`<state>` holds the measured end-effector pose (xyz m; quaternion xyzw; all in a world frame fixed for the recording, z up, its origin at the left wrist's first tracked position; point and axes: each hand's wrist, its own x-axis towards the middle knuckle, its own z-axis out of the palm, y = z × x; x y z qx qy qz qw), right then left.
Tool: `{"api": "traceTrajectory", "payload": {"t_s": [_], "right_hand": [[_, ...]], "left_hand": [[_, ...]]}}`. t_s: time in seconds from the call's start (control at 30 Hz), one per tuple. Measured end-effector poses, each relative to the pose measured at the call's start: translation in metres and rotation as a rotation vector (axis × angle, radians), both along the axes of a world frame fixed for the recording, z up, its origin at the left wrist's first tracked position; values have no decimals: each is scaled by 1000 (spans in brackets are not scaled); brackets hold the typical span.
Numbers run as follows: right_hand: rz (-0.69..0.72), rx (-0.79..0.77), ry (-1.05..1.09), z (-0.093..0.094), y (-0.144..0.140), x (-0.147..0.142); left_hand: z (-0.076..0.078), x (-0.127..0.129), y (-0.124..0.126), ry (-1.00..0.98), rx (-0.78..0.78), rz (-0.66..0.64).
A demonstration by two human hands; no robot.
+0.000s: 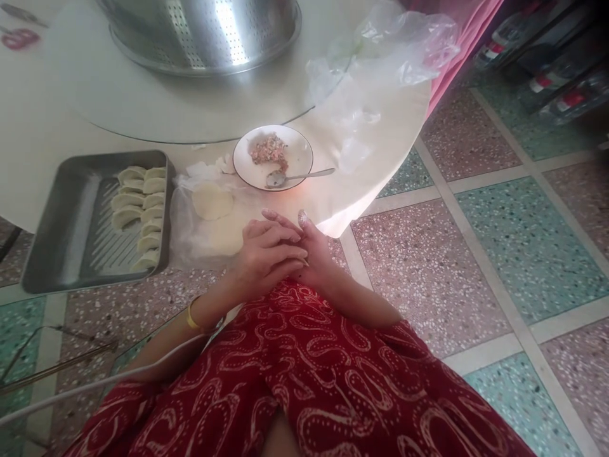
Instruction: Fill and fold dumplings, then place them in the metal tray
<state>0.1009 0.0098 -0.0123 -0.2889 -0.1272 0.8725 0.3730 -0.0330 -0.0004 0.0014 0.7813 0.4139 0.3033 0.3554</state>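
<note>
My left hand (271, 251), with a gold bracelet at the wrist, is laid over my right hand (318, 257) just above my lap. Its fingers curl across the right palm. The right thumb stands up, with white powder on its tip. Whatever lies between the hands is hidden by the fingers. Beyond them, a white plate (301, 146) holds pinkish minced filling (269, 150) and a metal spoon (304, 177). Left of my hands, a round dough wrapper (212, 201) rests on clear plastic (183, 238). Further left, a grey tray (76, 209) contains several folded dumplings (127, 202) in two rows.
A perforated steel pot (204, 32) stands on the round turntable (99, 101). Crumpled plastic bags (404, 44) lie at the table's right side. Pink scissors handles (19, 39) show far left. A white cable (95, 387) crosses near my left arm. Bottles (571, 98) stand at far right.
</note>
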Motion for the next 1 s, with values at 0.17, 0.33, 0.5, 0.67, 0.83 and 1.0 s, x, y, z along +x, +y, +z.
{"api": "traceTrajectory", "payload": {"t_s": [0.17,0.33,0.5,0.67,0.83,1.0], "right_hand": [[-15,20,11,1,-1,2],[-1,23,-37,1,1,1],[-22,80,-24,-4,1,0],[-18,97,40,-6,1,1],[-2,71,93,-5,1,0],[22,90,45,-3,1,3]], "left_hand": [[4,-2,0,50,9,-24],[4,1,-1,91,96,-21],[0,4,-2,67,103,-28],[-4,7,-1,51,62,-37],[-2,8,-1,57,-54,-64],[0,8,0,57,-35,-119]]}}
